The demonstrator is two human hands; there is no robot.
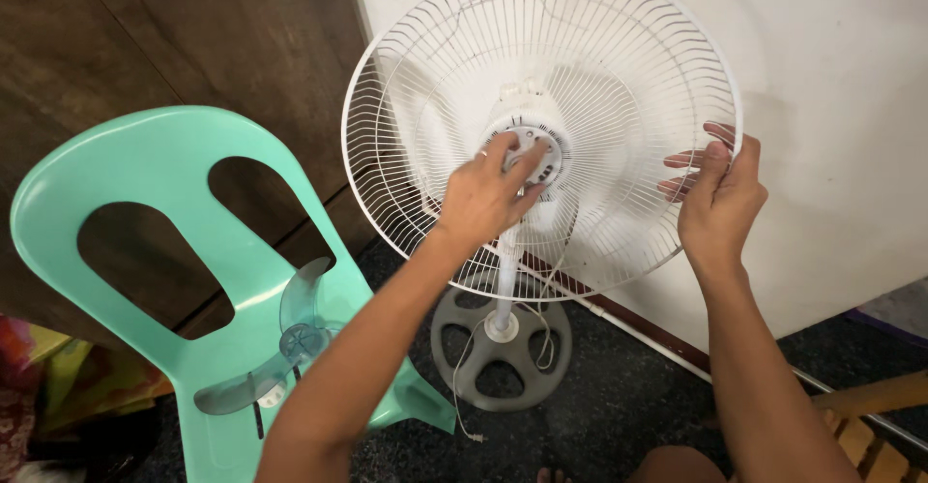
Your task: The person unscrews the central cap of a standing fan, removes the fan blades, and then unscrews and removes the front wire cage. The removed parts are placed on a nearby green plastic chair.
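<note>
While the right hand (720, 203) clamps the fan guard (541, 125) rim, the left hand's (480, 198) grip seemingly closes on its center nut (537, 152).

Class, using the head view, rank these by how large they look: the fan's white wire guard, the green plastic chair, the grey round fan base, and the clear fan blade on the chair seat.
1. White wire guard and green chair: alike, no ranking.
2. Grey fan base and clear fan blade: alike, and the blade is nearer, so unsure.

The scene was viewed from a single head-worn camera, angled downward and forward over both outstretched forearms. A white fan guard (541, 125) was framed close, at arm's length, with a wall behind and dark floor (619, 406) below.
</note>
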